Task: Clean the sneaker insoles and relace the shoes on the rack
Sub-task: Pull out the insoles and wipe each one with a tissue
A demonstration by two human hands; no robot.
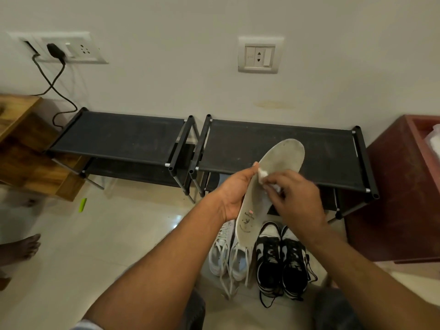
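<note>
Widest first: the pale glossy tiled floor [107, 234] gives open room from seven to nine o'clock, though a bare foot [28, 244] stands at nine. Across twelve o'clock run two black fabric-topped shoe racks on tube frames, the left rack [119, 134] and the right rack [273, 148], both top shelves bare. A dark red-brown cabinet [400, 198] hems in three o'clock, and a wooden cabinet [23, 151] sits at ten.

Down at six o'clock the white lace-up sneakers [226, 258] and the black-and-white sneakers [283, 260] stand side by side on the floor, laces loose and trailing.

Now the action, dead centre: the long off-white foam insole [283, 158] is held up in the air, toe towards one o'clock, heel hanging over the white pair. The left hand [235, 194] is wrapped round its edge at mid-length, fingers curled behind. The right hand [297, 194] pinches a small white wad of cloth [262, 174], pressed against the insole's face.

My read: this is the wiping step, early in the task. Support from behind matters, since the foam will likely flex under pressure. I'd favour long strokes from mid-length to the greyed toe, then the printed heel.

Watch the right rack's front rail just beyond the toe, and those trailing laces below.
</note>
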